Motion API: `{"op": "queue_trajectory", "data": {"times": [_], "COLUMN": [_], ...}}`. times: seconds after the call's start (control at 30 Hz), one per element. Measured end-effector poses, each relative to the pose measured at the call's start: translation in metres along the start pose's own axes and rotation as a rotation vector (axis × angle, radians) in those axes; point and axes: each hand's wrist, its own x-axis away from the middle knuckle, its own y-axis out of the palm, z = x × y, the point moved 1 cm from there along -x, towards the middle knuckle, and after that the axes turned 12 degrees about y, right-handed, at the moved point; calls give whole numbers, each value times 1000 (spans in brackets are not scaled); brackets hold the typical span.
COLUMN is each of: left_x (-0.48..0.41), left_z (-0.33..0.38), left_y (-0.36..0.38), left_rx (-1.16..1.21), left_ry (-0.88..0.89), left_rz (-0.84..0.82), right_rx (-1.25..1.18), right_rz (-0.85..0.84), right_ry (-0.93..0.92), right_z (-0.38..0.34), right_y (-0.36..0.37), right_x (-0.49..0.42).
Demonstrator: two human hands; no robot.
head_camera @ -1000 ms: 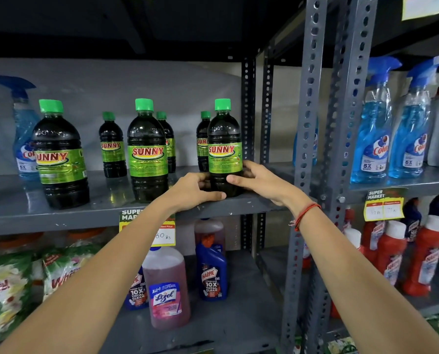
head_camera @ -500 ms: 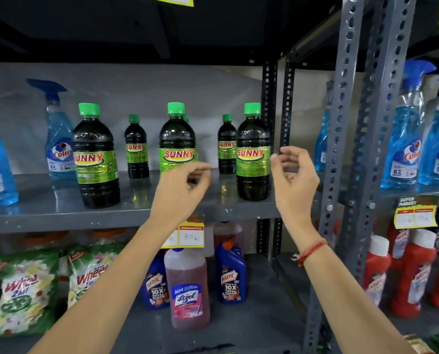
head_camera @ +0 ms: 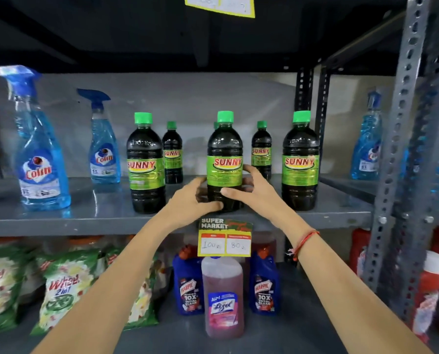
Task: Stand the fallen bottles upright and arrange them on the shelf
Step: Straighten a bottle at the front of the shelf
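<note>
Green-capped dark plastic bottle stands upright, mid front of grey metal shelf. Left hand & right hand both wrap its base; better slide slowly, label facing front, level w/ neighbours.

Grey shelf: maybe 6 bottles, 2 sprays

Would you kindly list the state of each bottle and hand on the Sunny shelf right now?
Middle front Sunny bottle: upright, capped, held low by both hands.
Left front Sunny bottle: upright, capped, free.
Right front Sunny bottle: upright, capped, free.
Two back Sunny bottles: upright, capped.
Colin spray bottles: upright.
Left hand: gripping the middle bottle.
Right hand: gripping the middle bottle.
</note>
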Motion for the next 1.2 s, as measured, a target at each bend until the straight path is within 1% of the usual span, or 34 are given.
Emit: {"op": "queue_trajectory", "data": {"times": [0.23,0.5,0.67,0.77,0.8,0.83,0.9,0.97,1.0,1.03,1.07,1.13,1.17,1.2], "left_x": [-1,1,2,5,7,11,20,31,38,45,52,64,67,70], "left_z": [-6,1,4,6,8,10,11,11,11,10,8,0,-7,-15], "left_y": [0,5,7,8,7,5,-3,-16,-24,-34,-44,-64,-74,-83], "left_rx": [60,83,71,20,0,-20,-30,-39,-53,-69,-79,-86,-94,-96], "left_ry": [62,91,82,85,96,106,136,195,228,251,262,250,227,190], "left_rz": [1,52,71,64,70,93,200,353,441,537,635,810,864,871], "right_rx": [0,-47,-73,-37,-22,-4,38,32,15,0,-11,-8,-1,10], "right_rz": [-35,-76,-16,1,28,93,321,547,623,656,646,530,450,365], "right_ry": [7,24,-2,-24,-45,-84,-216,-387,-474,-541,-583,-584,-549,-497], "right_z": [6,6,3,2,2,3,6,4,1,-4,-10,-21,-26,-31], "right_y": [2,-1,1,1,2,2,5,12,18,25,34,56,68,80], "right_x": [2,-1,4,8,8,9,13,23,29,33,38,39,37,34]}}
